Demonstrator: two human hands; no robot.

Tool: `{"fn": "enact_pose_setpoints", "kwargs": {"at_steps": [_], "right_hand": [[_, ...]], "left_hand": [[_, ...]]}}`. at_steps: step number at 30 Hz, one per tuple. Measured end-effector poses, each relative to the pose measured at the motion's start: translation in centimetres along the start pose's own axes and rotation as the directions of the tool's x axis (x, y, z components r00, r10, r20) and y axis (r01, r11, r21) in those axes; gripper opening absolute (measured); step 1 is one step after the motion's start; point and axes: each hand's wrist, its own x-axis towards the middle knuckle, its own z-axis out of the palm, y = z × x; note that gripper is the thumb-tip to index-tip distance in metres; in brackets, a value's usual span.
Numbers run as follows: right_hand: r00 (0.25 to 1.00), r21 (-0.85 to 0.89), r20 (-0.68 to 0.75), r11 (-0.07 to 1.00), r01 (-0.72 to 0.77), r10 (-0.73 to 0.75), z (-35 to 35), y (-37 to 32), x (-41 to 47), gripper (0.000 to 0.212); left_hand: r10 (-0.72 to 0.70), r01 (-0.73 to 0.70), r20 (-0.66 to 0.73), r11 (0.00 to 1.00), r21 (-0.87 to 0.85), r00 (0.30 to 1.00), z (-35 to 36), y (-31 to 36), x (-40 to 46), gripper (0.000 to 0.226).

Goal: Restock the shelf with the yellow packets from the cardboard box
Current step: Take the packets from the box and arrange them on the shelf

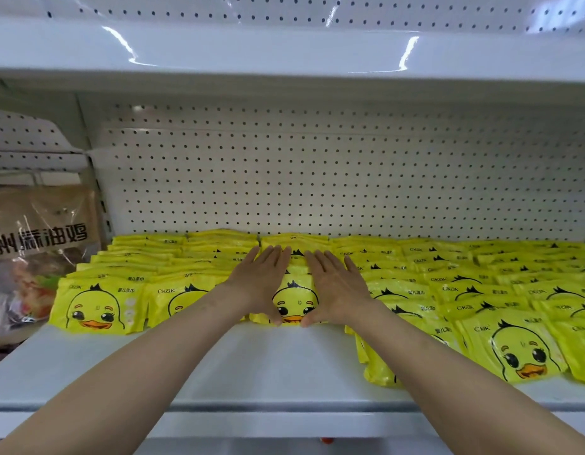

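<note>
White shelf (258,366) is lined with yellow packets (97,307). One packet (295,298) is pressed flat between left hand (263,280) and right hand (337,287), fingers straight, its sides hidden.

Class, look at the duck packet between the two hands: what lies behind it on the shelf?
Behind the front packet, more yellow packets overlap back toward the pegboard. The left hand and right hand cover much of that row.

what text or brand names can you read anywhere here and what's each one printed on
"CKOK": top left corner of the yellow duck packets on the shelf; the letters are soft, so the spelling is uncertain.
Chinese characters beside that brand name on the packets: too small and blurred to read.
Large dark Chinese characters on the clear bag at the left: they appear mirrored and I cannot read them reliably.
No numbers or price signs show.
</note>
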Motion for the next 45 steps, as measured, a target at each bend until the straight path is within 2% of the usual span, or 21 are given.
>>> {"fn": "enact_pose_setpoints", "kwargs": {"at_steps": [9, 15, 22, 31, 37, 42, 45], "right_hand": [[0.996, -0.041, -0.082, 0.999, -0.029, 0.026, 0.1, -0.4, 1.2, 0.133], [1.000, 0.011, 0.008, 1.000, -0.006, 0.006, -0.1, 0.1, 1.1, 0.133], [0.999, 0.003, -0.039, 1.000, -0.030, 0.030, 0.0, -0.3, 1.9, 0.124], [0.998, -0.012, 0.032, 0.999, 0.048, -0.047, -0.4, 1.2, 1.3, 0.130], [0.999, -0.048, -0.010, 0.998, 0.039, -0.040, -0.4, 0.8, 1.5, 0.125], [0.999, -0.027, 0.006, 0.999, 0.038, -0.038, -0.6, 0.8, 0.9, 0.128], [0.999, 0.045, 0.024, 0.999, 0.025, -0.026, -1.2, 1.2, 0.2, 0.129]], "left_hand": [[-0.053, 0.053, -0.049, 0.999, -0.008, 0.997, 0.2, 0.2, 0.9, 0.136], [-0.043, 0.045, -0.052, 0.998, 0.039, 0.998, 0.3, 0.3, 0.3, 0.134], [-0.083, 0.084, -0.045, 0.996, 0.008, 0.996, 0.3, 0.4, 0.7, 0.129], [-0.065, 0.065, -0.038, 0.998, 0.001, 0.997, 0.3, 0.4, 0.0, 0.132], [-0.075, 0.074, -0.040, 0.997, -0.024, 0.996, 0.2, 0.6, 0.0, 0.132], [-0.056, 0.055, -0.062, 0.998, -0.014, 0.997, 0.2, 0.6, -0.4, 0.136], [-0.050, 0.049, -0.051, 0.999, -0.024, 0.997, 0.2, 0.4, -0.7, 0.139]]}}
